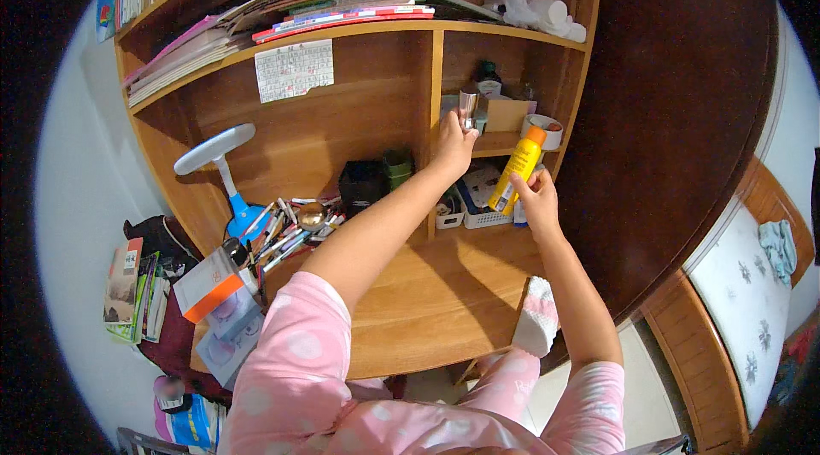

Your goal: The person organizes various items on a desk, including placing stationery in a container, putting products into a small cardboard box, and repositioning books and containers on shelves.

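My left hand point(456, 146) grips a shiny metallic cylinder point(469, 107), held upright at the front of the right-hand shelf compartment. To its right, my right hand point(538, 197) has its thumb and fingers around a yellow spray can point(514, 170) with an orange cap, tilted to the right. The can bears writing and a printed code. Behind the hands, the compartment holds a dark bottle point(489, 75), a tan cardboard box point(509, 114) and a white roll point(549, 132). Below stand white plastic baskets point(488, 220), partly hidden by the can and my right hand.
Pens point(288, 237) and a blue-based desk lamp point(240, 208) crowd the left of the wooden desk point(435, 301). Boxes point(208, 285) stack at its left front. Books and papers point(346, 13) fill the upper shelf. A socked foot point(538, 320) rests against the front right edge.
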Tool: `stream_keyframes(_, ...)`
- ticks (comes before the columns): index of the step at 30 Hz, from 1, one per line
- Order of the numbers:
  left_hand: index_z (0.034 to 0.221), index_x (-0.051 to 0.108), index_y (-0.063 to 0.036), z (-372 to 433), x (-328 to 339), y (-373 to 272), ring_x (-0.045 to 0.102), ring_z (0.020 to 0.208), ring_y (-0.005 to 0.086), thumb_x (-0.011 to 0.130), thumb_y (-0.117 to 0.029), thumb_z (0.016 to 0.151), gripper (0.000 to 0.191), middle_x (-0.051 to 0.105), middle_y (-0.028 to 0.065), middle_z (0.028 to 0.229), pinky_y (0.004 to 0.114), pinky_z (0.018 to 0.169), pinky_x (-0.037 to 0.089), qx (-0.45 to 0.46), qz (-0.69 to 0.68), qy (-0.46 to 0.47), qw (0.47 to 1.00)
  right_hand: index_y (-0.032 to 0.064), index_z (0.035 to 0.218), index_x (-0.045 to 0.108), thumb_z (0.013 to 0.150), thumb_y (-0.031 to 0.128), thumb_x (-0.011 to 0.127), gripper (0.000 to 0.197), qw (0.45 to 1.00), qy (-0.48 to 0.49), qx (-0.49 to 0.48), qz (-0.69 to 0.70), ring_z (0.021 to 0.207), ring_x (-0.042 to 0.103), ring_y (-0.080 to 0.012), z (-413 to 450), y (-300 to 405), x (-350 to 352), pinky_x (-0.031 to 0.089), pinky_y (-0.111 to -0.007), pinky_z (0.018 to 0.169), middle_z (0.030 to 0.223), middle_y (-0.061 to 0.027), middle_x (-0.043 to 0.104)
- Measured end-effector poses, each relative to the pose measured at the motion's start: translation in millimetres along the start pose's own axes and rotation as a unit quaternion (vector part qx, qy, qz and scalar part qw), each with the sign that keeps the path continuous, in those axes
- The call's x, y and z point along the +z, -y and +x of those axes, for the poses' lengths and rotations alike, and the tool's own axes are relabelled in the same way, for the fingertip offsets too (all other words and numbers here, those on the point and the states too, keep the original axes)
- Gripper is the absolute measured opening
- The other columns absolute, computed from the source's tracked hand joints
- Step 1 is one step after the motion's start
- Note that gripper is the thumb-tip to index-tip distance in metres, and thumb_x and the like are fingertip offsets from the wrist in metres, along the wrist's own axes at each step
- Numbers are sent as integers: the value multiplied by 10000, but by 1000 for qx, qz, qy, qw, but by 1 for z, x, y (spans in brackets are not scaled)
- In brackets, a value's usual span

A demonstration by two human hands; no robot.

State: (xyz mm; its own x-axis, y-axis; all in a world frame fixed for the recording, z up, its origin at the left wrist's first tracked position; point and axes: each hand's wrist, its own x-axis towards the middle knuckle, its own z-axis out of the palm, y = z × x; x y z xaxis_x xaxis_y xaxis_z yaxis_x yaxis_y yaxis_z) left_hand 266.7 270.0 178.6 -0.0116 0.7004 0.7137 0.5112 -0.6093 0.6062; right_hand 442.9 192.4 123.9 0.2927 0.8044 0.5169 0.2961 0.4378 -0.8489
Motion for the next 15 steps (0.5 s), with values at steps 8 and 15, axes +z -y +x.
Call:
stream_keyframes(8,1243,384,-62,11,14,4,581,1027,368,634,-144,854,470,579,189,1124,461,838,461,-42,53,-27,997,57,744,418,796,281,752,405,999,23,-23,5,630,509,-124,4,18,8,450,-278,583,687,-44,513)
stream_keyframes(15,1436,215,-41,5,12,-7,547,1087,394,543,-37,869,655,454,240,1314,454,914,453,-77,95,-27,992,27,801,451,790,327,747,421,995,-50,-65,-48,629,524,-194,32,34,24,458,-337,596,692,-83,532)
